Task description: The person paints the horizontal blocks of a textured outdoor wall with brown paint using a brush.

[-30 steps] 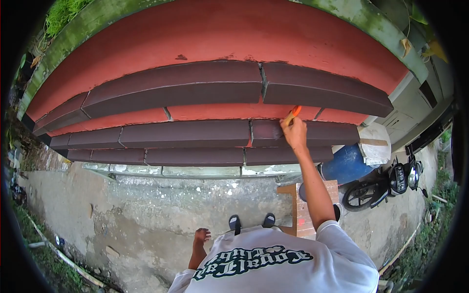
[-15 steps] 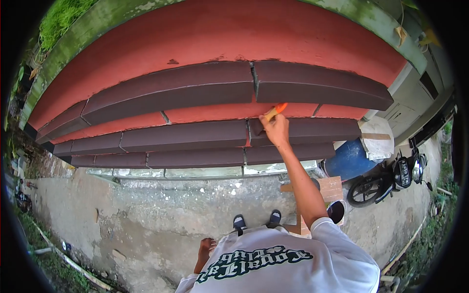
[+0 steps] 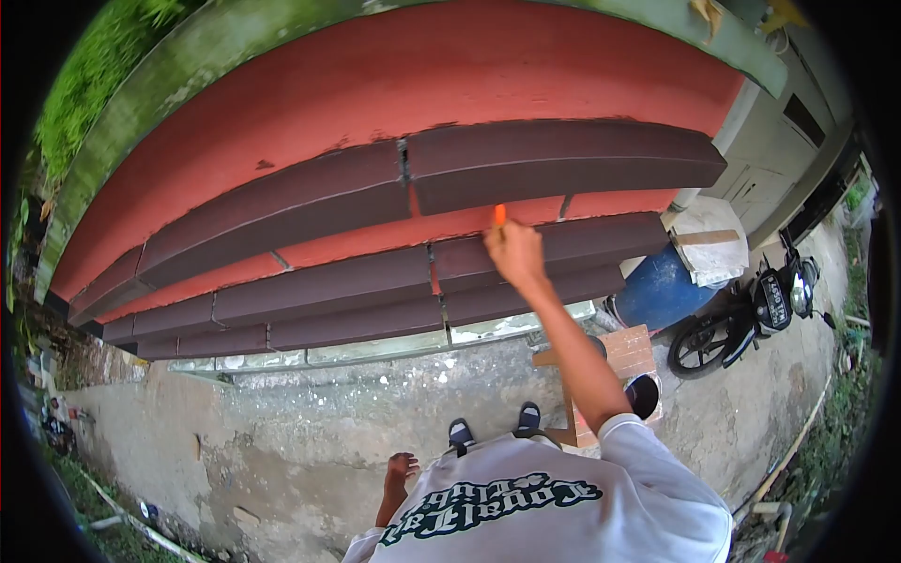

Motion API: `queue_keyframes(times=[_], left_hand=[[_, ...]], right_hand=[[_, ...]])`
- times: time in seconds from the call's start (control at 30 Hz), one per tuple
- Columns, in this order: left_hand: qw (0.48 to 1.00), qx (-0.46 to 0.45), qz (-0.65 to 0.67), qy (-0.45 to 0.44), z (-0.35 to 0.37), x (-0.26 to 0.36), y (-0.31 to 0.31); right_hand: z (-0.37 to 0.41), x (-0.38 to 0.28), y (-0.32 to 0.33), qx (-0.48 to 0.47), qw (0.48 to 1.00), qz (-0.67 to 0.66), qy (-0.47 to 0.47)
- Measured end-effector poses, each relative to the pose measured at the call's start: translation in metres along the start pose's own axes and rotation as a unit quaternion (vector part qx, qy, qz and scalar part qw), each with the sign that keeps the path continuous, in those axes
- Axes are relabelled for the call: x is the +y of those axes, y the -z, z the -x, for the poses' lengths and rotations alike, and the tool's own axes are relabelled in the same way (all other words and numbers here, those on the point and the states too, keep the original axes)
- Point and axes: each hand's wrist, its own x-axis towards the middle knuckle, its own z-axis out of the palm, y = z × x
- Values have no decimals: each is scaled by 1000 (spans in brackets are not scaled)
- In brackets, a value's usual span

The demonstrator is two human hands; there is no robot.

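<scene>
My right hand point(image 3: 516, 254) is closed around a paintbrush, and the brush's orange handle end point(image 3: 500, 215) sticks up above my fingers. It is held against the dark brown middle ledge point(image 3: 582, 246), right of the joint in that ledge; the bristles are hidden by my hand. Above it runs a strip of red wall point(image 3: 469, 220) under the upper brown ledge point(image 3: 563, 174). My left hand point(image 3: 403, 465) hangs low beside my white shirt, fingers loosely apart, holding nothing.
A wooden stool point(image 3: 610, 361) with a dark-mouthed paint container point(image 3: 643, 396) stands by my right side. Behind it are a blue drum point(image 3: 662, 291) and a parked motorcycle point(image 3: 741, 324). Concrete ground point(image 3: 310, 432) lies underfoot, and a green mossy edge point(image 3: 131, 141) tops the wall.
My right hand has shifted right along the middle ledge with the paintbrush, whose handle now points more upright. The camera view has turned slightly. My left hand stays low at my side.
</scene>
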Motion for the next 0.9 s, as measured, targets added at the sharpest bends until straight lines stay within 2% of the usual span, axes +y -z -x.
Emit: queue_keyframes(times=[0.03,0.1,0.17,0.23,0.4,0.47,0.5,0.6,0.7,0.8,0.9], left_hand=[[999,-30,7,-8,-13,-4,0],[1000,-5,7,13,-10,6,-18],[1000,-1,-3,16,1,15,-34],[1000,-10,-26,-1,6,24,-48],[996,-46,-76,-9,-18,30,-68],[988,-77,-118,-70,-19,36,-76],[981,-93,-140,-100,-17,39,-82],[968,-63,-222,-104,-19,61,-113],[988,24,-154,-10,-14,97,-164],[983,9,-183,-7,-3,131,-208],[980,-6,-194,-43,-11,147,-236]], right_hand=[[0,-11,0,-17,998,-51,-17],[-2,-12,-7,10,977,-208,-38],[0,10,-2,-8,981,-178,-80],[-1,47,12,34,978,-184,-88],[-10,121,82,101,990,-56,-80],[-12,144,106,109,991,-16,-72],[-11,151,116,111,991,-14,-77],[-11,166,132,121,988,-23,-88],[-12,177,132,120,987,-52,-93],[-12,185,128,126,986,-78,-76],[-13,189,135,111,986,-101,-79]])
